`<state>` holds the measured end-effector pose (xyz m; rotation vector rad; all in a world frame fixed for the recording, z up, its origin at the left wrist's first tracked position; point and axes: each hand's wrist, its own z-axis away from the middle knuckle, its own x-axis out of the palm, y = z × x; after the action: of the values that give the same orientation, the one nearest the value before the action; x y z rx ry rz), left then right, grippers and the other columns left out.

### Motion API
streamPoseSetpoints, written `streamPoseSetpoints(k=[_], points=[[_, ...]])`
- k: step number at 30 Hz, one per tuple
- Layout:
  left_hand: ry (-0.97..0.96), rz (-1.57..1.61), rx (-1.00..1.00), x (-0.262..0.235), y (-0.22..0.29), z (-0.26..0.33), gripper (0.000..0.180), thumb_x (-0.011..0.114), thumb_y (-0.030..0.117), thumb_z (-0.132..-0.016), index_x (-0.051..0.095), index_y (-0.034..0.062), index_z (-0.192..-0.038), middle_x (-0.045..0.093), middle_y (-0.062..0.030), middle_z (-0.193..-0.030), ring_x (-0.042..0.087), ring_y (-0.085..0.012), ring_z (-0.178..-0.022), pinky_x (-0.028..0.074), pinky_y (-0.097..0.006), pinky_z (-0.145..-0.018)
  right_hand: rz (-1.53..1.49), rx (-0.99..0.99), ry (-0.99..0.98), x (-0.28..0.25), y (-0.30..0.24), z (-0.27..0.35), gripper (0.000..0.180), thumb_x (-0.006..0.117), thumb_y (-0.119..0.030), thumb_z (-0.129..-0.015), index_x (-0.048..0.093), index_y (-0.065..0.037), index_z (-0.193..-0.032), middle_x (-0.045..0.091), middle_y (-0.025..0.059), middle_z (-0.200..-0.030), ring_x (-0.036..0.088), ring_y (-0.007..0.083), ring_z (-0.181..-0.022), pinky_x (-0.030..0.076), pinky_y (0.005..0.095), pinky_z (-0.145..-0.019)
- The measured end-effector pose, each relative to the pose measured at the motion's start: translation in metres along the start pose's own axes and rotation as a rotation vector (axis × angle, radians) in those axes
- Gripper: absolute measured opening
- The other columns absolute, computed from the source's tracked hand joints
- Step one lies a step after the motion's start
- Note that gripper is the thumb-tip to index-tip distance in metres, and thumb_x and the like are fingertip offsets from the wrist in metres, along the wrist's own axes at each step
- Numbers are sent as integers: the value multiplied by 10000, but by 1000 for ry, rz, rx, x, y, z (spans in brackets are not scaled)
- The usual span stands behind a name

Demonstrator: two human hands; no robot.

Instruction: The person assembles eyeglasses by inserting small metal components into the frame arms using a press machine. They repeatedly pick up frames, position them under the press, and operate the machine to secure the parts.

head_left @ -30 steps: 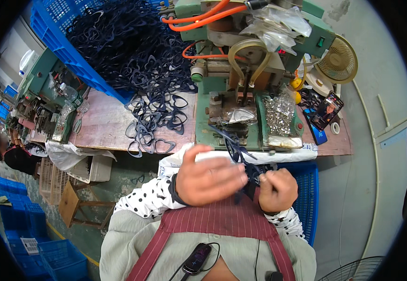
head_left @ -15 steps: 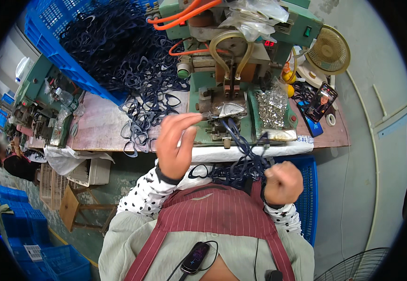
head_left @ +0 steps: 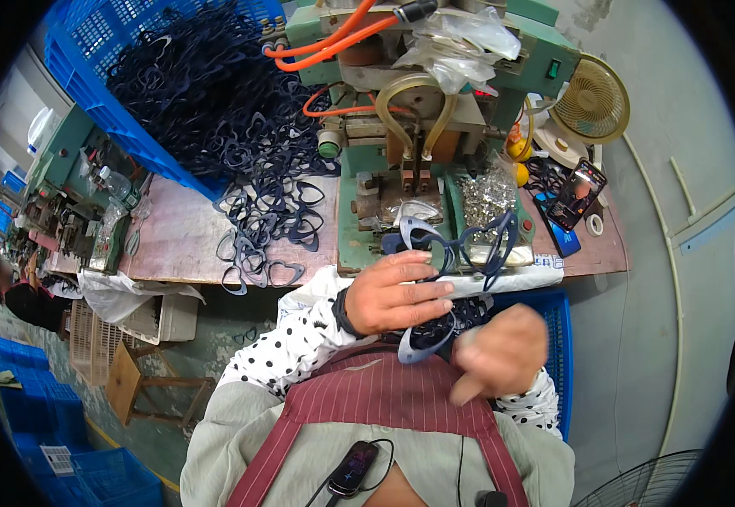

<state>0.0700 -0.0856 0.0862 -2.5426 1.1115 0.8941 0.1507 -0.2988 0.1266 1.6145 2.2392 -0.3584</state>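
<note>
My left hand (head_left: 397, 296) is at the front edge of the bench, its fingers closed across dark blue plastic eyeglass frames (head_left: 422, 230). Rims stick out above and below the fingers, and another frame (head_left: 492, 245) extends to the right, over the front of the green press (head_left: 359, 241). My right hand (head_left: 507, 355) is smeared by motion, just right of the frames over my lap. Whether it holds anything cannot be made out. More dark frames are bunched between the hands, partly hidden. A small clear plastic piece (head_left: 415, 211) lies on the press fixture.
A blue crate (head_left: 114, 127) heaped with dark frames (head_left: 207, 93) stands at the back left, with frames spilling onto the bench. A tray of small metal parts (head_left: 486, 198), a phone (head_left: 577, 194) and a fan (head_left: 591, 97) are at the right. A blue basket (head_left: 560, 363) sits beside my right arm.
My left hand has moved down and right from the press fixture onto the frames. The frames have swung up and spread out over the press front. My right hand has shifted slightly lower.
</note>
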Motion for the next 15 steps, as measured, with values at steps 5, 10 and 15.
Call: streamPoseSetpoints(k=[5,10,15], points=[[6,70,-132,20,-14,12,356,616,42,-814,629,30,-1170,639,-117,-1208,625,-277,-1072,448,-468,-1018,262,636,162,-4,35,8,166,699,-73,-822,657,-9,-968,635,84,-786,549,214,-682,433,312,-601],[79,59,-209,19,-9,2,390,623,38,-808,606,18,-1197,619,-148,-1229,626,-295,-1078,451,-489,-1005,278,819,212,-1,63,26,147,712,-96,-852,672,-11,-965,600,59,-813,520,161,-707,419,267,-624],[46,93,-210,13,-9,6,328,650,45,-801,659,41,-1129,630,-153,-1196,627,-296,-1077,444,-505,-1009,93,980,260,6,100,55,162,673,-93,-888,662,-2,-1022,608,56,-884,553,144,-788,443,253,-714]])
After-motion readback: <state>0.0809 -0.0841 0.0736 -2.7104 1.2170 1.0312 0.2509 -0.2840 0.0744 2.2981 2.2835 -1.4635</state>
